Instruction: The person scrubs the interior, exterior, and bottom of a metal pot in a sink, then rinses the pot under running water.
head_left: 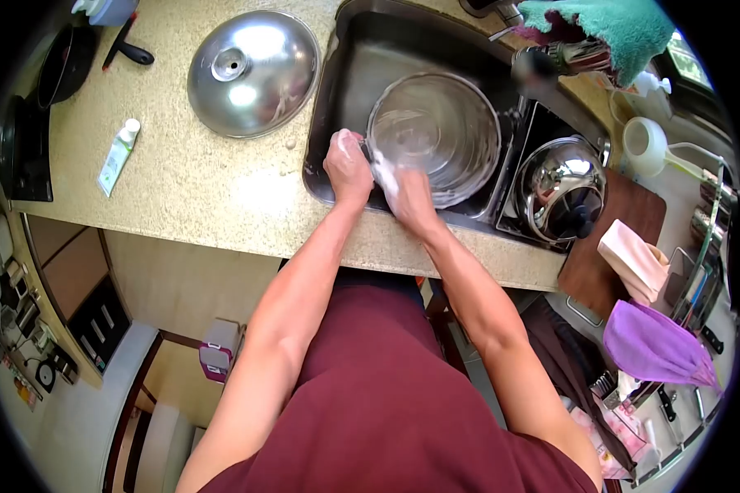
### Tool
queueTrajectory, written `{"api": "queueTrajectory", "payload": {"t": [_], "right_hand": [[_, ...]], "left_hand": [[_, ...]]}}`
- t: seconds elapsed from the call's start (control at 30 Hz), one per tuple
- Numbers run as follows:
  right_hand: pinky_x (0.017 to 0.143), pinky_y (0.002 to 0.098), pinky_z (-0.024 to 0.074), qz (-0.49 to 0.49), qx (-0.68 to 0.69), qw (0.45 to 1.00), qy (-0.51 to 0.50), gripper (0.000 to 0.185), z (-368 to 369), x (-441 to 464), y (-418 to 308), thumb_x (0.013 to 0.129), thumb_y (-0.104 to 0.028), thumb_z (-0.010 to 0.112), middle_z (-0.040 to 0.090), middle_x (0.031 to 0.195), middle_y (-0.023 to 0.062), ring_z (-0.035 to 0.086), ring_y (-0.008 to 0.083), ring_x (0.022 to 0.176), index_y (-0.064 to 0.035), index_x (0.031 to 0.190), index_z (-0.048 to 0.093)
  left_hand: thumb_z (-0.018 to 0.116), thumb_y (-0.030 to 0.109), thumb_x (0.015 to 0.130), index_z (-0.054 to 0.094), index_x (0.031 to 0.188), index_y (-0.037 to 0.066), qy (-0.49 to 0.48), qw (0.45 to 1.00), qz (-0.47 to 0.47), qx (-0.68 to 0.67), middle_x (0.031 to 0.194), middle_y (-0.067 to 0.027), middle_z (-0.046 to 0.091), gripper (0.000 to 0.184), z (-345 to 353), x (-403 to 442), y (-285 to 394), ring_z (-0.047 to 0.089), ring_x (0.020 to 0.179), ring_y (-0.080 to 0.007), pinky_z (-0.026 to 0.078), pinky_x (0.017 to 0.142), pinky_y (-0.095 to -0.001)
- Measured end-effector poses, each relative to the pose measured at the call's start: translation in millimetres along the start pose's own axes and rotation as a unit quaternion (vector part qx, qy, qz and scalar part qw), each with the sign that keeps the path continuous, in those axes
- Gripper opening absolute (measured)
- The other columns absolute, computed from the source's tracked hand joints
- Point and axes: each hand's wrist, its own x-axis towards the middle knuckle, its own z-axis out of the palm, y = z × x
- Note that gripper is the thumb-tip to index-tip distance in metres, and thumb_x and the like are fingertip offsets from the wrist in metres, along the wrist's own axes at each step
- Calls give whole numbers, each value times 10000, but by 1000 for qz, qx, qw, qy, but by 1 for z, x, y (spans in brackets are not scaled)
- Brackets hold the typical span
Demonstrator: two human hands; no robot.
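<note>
A wide metal pot [460,152] sits tilted in the dark sink [362,62], its inner wall streaked with suds. My left hand [348,168] is closed at the pot's left side, where the handle or rim is hidden under the fingers; foam covers its knuckles. Just inside the near-left rim is my right hand [409,195], smeared by motion. White foam [385,174] lies around its fingers, and whether they hold anything is hidden. On the counter left of the sink rests a domed steel lid [259,90] with its round knob up.
A shiny pot [561,185] stands in the sink's right section. Beyond it are a brown cutting board [612,242], a folded pink cloth [633,259] and a purple cloth [654,345]. A tube [119,156] and black-handled tool [131,52] lie on the left counter [181,181].
</note>
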Motion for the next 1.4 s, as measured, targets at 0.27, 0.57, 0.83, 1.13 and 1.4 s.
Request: {"api": "queueTrajectory", "payload": {"t": [0.27,0.57,0.83,1.13,1.4], "right_hand": [[704,538,506,93,-7,991,-94,187,4,31,8,920,-202,575,689,877,238,662,446,800,-68,944,704],[732,543,554,173,-87,973,-125,237,23,73,12,836,-156,625,689,842,304,694,468,839,65,874,703],[777,547,560,225,-134,959,-110,318,4,132,20,901,-234,557,705,894,298,696,492,888,18,962,743],[791,532,561,246,-113,958,-94,309,11,123,31,873,-251,596,691,946,315,693,480,905,10,938,749],[741,525,559,119,-133,977,-114,248,8,129,31,866,-260,612,703,951,251,689,469,855,-72,942,754]], "left_hand": [[436,241,1045,585,994,5,-15,999,26,21,799,-245,650,284,9,-16,10,644,786,-474,472,742,-546],[626,185,927,573,1059,-11,-133,989,12,66,849,-278,688,242,-13,-27,21,678,839,-469,498,783,-520],[721,146,819,578,981,-15,-189,980,-10,68,747,-223,691,269,-12,-27,7,707,663,-374,530,631,-454],[689,235,775,621,967,-38,-248,950,-82,168,880,-287,692,340,-10,-20,29,666,912,-484,502,852,-546],[676,288,812,682,861,-59,-177,966,-46,182,834,-305,678,351,-5,-18,19,656,850,-511,501,799,-551]]}}
